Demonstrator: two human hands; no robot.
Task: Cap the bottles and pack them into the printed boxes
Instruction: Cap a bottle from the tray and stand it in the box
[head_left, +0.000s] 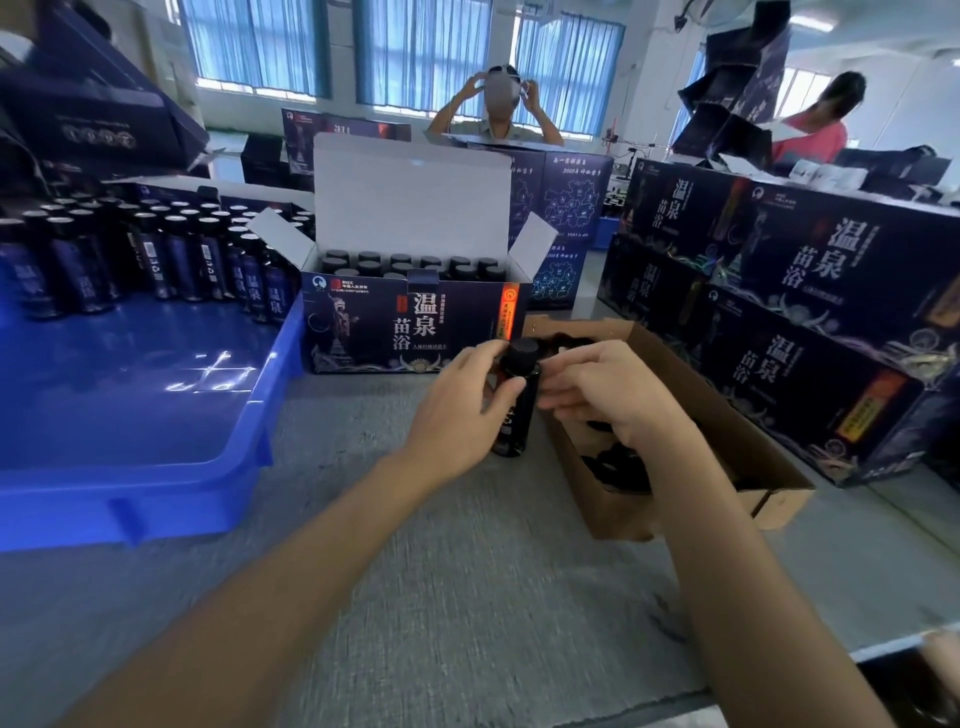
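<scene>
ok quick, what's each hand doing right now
Left hand: holding the bottle by its body.
Right hand: fingertips at the bottle by its cap; grip cannot be told.

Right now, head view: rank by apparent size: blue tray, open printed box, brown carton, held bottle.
1. blue tray
2. open printed box, raised lid included
3. brown carton; close to the box and nearer the camera, so unsure
4. held bottle

Over the near middle of a grey table (415, 597), a left grip (457, 410) holds a dark bottle (517, 415) upright. A right grip (608, 395) curls its fingers against the bottle's other side. Behind stands an open printed box (415, 327) holding capped bottles. A blue tray (156, 467) sits at the table's left edge, a brown carton (670, 358) toward the right.
</scene>
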